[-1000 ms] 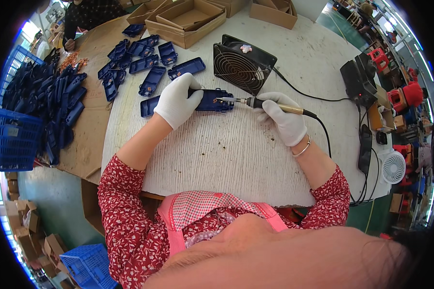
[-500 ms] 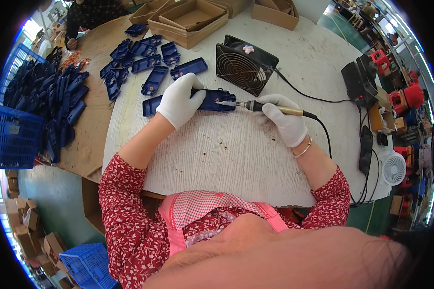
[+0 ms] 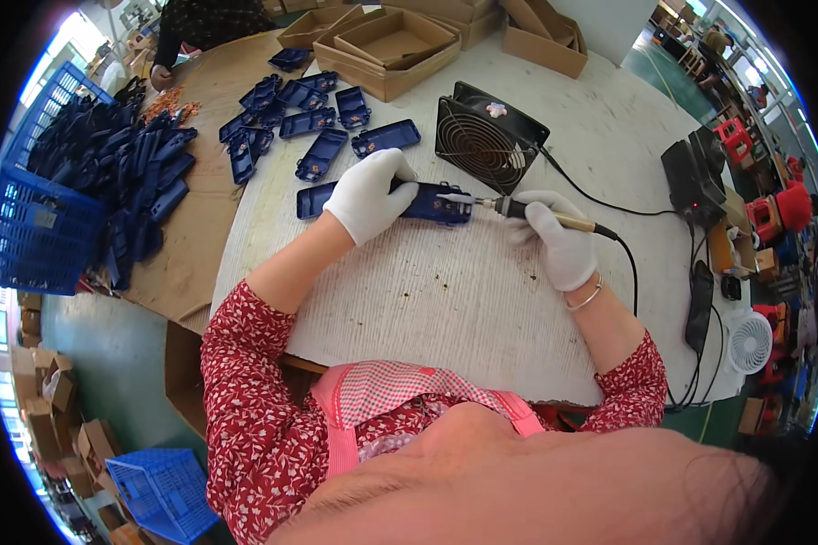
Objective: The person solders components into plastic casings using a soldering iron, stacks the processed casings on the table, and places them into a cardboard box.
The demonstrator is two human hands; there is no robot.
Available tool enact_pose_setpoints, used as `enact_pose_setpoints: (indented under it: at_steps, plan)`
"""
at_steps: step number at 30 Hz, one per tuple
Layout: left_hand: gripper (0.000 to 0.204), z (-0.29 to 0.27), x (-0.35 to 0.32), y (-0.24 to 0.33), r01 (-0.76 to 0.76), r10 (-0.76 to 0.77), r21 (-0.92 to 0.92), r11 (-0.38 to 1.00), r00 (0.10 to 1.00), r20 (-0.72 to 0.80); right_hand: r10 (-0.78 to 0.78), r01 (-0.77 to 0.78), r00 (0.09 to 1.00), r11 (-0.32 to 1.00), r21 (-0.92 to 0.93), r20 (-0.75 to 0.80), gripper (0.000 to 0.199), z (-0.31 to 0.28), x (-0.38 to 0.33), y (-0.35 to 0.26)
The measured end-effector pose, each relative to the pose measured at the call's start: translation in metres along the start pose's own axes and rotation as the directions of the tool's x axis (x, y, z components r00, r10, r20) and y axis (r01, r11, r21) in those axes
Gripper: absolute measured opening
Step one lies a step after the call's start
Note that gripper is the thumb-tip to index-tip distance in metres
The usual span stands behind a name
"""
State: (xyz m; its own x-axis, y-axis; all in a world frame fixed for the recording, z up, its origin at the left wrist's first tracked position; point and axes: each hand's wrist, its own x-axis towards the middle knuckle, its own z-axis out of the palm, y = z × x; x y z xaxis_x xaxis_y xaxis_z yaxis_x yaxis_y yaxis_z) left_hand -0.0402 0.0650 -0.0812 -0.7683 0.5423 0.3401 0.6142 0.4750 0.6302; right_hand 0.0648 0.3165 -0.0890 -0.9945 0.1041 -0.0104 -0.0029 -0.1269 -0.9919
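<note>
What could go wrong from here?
1. The soldering iron has its tip over the blue case; a slip might scorch the plastic.
2. The left hand grips that same case, so a slip toward it could burn the glove.
3. The iron's cord loops past the right hand; a snag might jerk the tip.

The left hand [image 3: 370,200] and right hand [image 3: 563,252] are gloved white. The case [image 3: 445,209] is dark blue; the soldering iron [image 3: 577,223] black and gold. White sprigs dot the red sleeves [image 3: 268,400], red-and-white checks cover the pink-strapped apron [image 3: 391,388], and grey streaks line the whitish tabletop [image 3: 454,318].
</note>
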Motion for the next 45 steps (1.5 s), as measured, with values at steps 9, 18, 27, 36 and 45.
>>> enact_pose_setpoints:
  at_steps: [9, 18, 27, 36, 45]
  plan:
    - [0.018, -0.009, 0.011, -0.031, -0.032, 0.164, 0.507, 0.861, 0.962, -0.218, -0.006, 0.015, 0.998, 0.988, 0.151, -0.060, 0.026, -0.007, 0.005, 0.008]
    - [0.021, -0.011, 0.011, -0.044, -0.138, 0.197, 0.452, 0.882, 0.977, -0.085, 0.034, -0.022, 0.995, 0.992, 0.128, -0.099, 0.023, 0.001, 0.002, 0.001]
    - [0.059, 0.005, 0.019, -0.063, -0.069, 0.065, 0.238, 0.969, 0.998, 0.023, 0.032, -0.017, 0.996, 0.984, 0.177, -0.085, 0.021, -0.005, -0.003, 0.002]
    - [0.020, -0.010, 0.028, -0.068, 0.018, -0.007, 0.135, 0.991, 0.997, -0.082, -0.064, 0.085, 0.994, 0.958, 0.274, -0.084, 0.020, -0.008, -0.005, 0.007]
    - [0.030, -0.025, 0.032, -0.063, -0.099, 0.162, 0.187, 0.977, 0.918, -0.363, -0.046, 0.063, 0.996, 0.971, 0.232, -0.079, 0.020, -0.008, -0.006, 0.005]
